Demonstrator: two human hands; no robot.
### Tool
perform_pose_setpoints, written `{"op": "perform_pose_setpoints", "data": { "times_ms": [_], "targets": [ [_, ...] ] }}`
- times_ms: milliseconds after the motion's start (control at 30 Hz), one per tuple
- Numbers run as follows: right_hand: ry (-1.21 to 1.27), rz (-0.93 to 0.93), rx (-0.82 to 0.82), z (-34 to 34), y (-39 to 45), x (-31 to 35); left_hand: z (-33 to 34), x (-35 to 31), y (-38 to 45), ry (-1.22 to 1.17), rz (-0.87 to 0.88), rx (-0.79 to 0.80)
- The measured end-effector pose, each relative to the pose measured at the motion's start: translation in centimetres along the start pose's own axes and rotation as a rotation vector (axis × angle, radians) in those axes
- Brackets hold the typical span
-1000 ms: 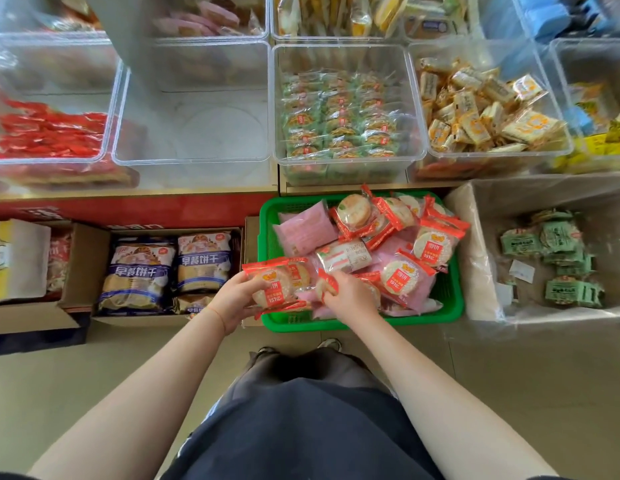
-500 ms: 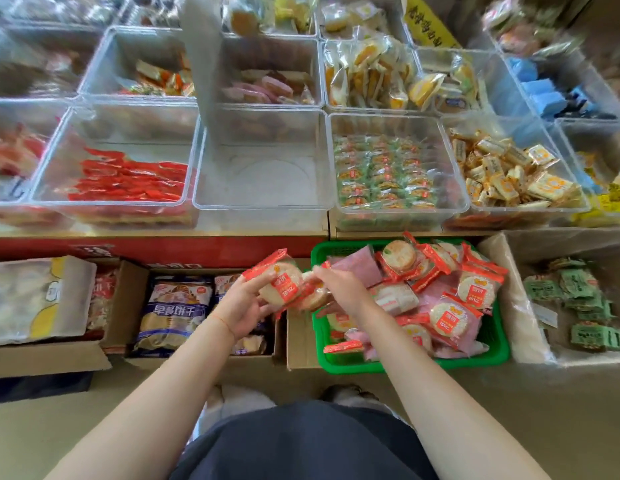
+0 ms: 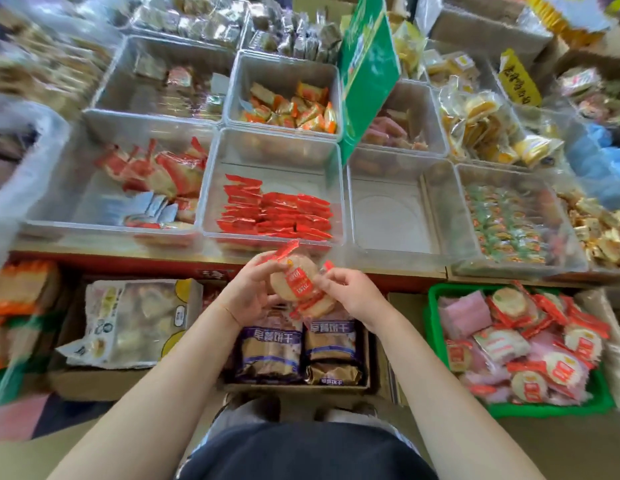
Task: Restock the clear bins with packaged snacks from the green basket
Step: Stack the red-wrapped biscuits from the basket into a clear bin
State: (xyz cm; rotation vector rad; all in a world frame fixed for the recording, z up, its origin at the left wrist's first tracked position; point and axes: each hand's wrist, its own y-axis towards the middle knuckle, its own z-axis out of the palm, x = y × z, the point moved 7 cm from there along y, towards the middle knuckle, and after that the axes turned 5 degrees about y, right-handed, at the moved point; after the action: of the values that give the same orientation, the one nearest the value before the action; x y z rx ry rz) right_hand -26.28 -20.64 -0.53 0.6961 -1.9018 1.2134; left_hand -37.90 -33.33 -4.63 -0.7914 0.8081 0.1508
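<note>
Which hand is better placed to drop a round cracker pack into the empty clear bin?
Right, probably: the right hand pinches the packs nearest the empty bin; the left hand sits farther away.

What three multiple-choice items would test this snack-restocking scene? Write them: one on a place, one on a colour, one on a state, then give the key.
1. Where is the green basket?
A. to the person's right, below the bins
B. on the top shelf
C. in the left hand

2. What colour are the flat wrappers in the bin beyond the hands?
A. blue
B. red
C. black

3. What is in the clear bin right of those wrappers?
A. heaped packs
B. nothing
C. a lid

Key: 1 A, it sits low at the right edge. 2 B, the stacked packs are red. 3 B, its bare floor shows. Left hand and right hand both grip round snack packs.
</note>
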Motion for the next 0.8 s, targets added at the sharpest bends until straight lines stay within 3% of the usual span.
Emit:
{"op": "perform_pose_setpoints", "data": {
  "times_ms": [167, 267, 367, 467, 533, 667, 800],
  "targets": [
    [-0.007, -0.006, -0.022, 0.8, 1.4, 3.1, -2.4, -3.1, 0.6, 0.312, -0.057, 0.108],
    [0.070, -0.023, -0.032, 0.7, 2.8, 3.8, -2.6, -4.5, 0.6, 0.339, -0.066, 0.106],
    [0.104, -0.055, -0.053, -0.1, 4.1, 4.5, -3.3, -6.0, 1.0, 0.356, 0.015, 0.004],
    [0.100, -0.082, -0.084, -0.6, 5.4, 5.2, -4.5, -9.3, 2.0, 0.887, 0.241, -0.163],
    [0.102, -0.092, -0.117, -0.9, 6.4, 5.4, -5.7, -11.8, 3.4, 1.041, 0.357, -0.283],
    [0.299, -0.053, -0.142, -2.5, 8.6, 5.1, -11.1, -16.5, 7.1, 0.805, 0.441, -0.601],
    [0.387, -0.056, -0.164, -3.5, 11.4, 5.7, -11.9, -18.2, 11.4, 0.777, 0.413, -0.590]
  ]
}}
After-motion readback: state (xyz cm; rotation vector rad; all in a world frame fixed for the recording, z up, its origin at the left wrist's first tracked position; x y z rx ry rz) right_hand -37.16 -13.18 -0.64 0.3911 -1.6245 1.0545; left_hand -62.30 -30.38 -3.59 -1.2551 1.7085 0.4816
